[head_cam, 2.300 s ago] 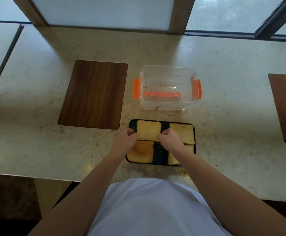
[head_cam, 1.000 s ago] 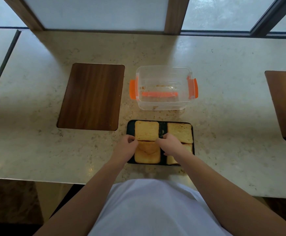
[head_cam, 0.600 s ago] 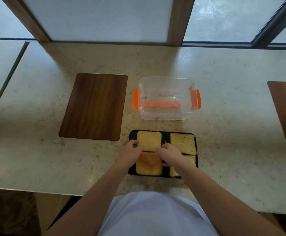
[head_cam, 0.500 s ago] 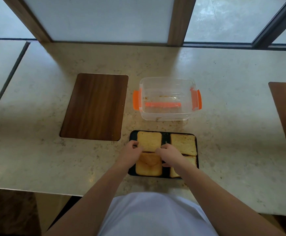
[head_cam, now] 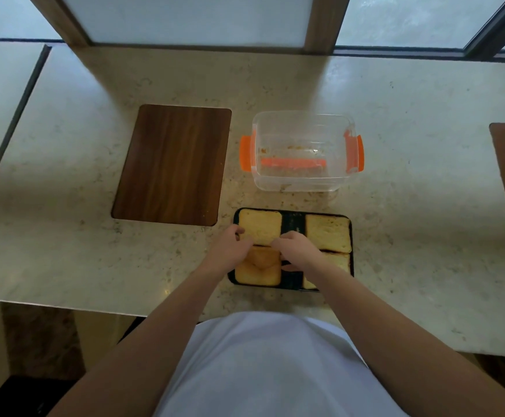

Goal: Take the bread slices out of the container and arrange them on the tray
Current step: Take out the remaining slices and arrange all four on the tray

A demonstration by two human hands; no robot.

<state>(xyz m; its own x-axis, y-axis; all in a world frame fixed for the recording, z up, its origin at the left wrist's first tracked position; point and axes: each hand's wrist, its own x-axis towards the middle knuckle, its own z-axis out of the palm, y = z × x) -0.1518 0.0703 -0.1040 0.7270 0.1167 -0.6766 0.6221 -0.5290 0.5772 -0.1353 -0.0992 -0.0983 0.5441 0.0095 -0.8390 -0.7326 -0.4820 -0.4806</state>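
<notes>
Both hands, left hand [head_cam: 230, 248] and right hand [head_cam: 295, 249], have shifted the far-left bread slice [head_cam: 260, 225] squarer; fingers pinch its near corners; container [head_cam: 304, 152] empty

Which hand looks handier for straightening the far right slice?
Probably the right hand: it lies beside the far right slice, while the left hand sits at the tray's opposite edge.

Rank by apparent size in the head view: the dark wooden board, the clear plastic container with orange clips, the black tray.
1. dark wooden board
2. clear plastic container with orange clips and black tray: they look alike, and arms hide part of the tray, so no ranking.
</notes>
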